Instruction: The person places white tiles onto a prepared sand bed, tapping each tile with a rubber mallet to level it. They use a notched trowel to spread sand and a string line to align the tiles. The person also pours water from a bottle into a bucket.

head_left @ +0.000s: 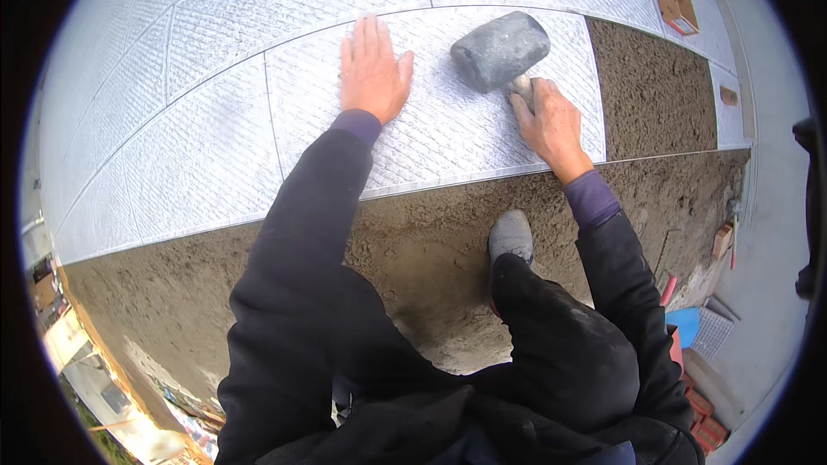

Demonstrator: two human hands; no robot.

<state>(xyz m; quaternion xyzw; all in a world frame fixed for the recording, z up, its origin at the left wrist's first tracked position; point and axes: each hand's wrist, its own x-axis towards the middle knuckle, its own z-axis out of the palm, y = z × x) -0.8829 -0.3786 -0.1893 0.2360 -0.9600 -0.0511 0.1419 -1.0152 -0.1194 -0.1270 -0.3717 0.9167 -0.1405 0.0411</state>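
My left hand [376, 73] lies flat on a pale, ribbed stone paving slab [448, 138], its fingers stretched toward the slab's far edge. In my right hand [551, 125] is the short handle of a rubber mallet [500, 50] with a thick, dusty grey-black head. The mallet head is over the right part of the same slab; whether it touches the surface I cannot tell. Just right of the slab is a rectangular gap with rough brown mortar bed [650, 86] showing.
More laid slabs [207, 133] run to the left and beyond. A small open cardboard box [675, 6] sits at the far right, a brownish block [729, 96] nearer. Bare sandy ground [413, 250] lies under my shoe [512, 237]. Red bricks [706, 422] and a blue item [683, 325] are at lower right.
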